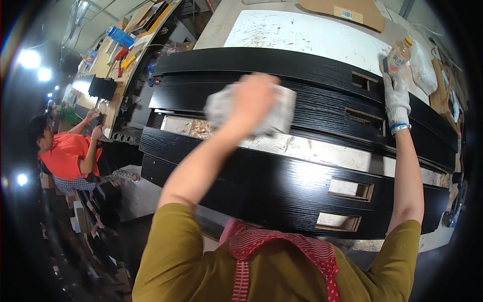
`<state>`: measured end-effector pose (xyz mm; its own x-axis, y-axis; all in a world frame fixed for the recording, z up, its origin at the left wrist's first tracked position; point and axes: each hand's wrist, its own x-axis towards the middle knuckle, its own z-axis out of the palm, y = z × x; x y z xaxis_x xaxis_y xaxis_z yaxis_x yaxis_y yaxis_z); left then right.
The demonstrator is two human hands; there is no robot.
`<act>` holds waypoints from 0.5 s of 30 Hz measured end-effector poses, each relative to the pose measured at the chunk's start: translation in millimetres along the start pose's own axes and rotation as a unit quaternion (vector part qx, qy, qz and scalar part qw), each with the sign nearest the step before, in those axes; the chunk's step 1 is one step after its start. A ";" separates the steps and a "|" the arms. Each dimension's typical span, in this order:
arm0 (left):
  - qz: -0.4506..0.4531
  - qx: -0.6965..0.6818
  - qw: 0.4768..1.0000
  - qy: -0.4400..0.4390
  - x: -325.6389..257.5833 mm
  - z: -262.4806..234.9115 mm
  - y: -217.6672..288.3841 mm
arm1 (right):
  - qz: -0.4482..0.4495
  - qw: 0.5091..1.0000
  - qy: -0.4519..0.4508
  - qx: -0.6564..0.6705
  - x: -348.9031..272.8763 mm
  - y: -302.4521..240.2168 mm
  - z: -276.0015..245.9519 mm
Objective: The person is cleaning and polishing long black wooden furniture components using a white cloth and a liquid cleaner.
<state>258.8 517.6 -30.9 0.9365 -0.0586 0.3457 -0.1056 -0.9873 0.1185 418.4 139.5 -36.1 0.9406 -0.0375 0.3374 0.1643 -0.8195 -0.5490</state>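
Note:
My left hand [255, 98], bare and blurred by motion, is closed on a crumpled whitish cloth [284, 110]. The cloth lies against a black wood-grained board [322, 105] in the middle of the bench. Toward the right end, my right hand [397, 100], in a white knit glove, rests on the black boards with its fingers stretched out. Several such boards lie side by side. Closest to me is a black board [241, 181] with two rectangular cutouts [349, 189] near its right end. More cutouts [363, 121] show in the farther boards.
A white, scuffed sheet [302, 38] lies beyond the boards, with brown cardboard [347, 11] behind it. A plastic bottle [399, 54] stands close to my right fingertips. At left, a person in an orange top [68, 156] works near another bench [118, 65] bearing tools.

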 end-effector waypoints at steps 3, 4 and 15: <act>0.180 -0.036 0.983 0.002 9.2 18.5 111.3 | -0.012 0.996 -0.004 -0.086 -5.9 0.1 -4.0; 0.228 -0.093 0.969 0.014 5.4 18.0 131.4 | -0.015 0.996 -0.001 -0.086 -7.2 -5.6 -3.5; 0.006 0.025 0.970 -0.240 19.8 -69.5 -5.3 | 0.006 0.989 -0.074 -0.129 -0.4 -28.1 -11.7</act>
<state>254.6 531.9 40.0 0.9843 -0.1206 -0.1288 -0.1127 -0.9914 0.0671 409.9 155.9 -11.8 0.9784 0.0214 0.2058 0.0906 -0.9386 -0.3330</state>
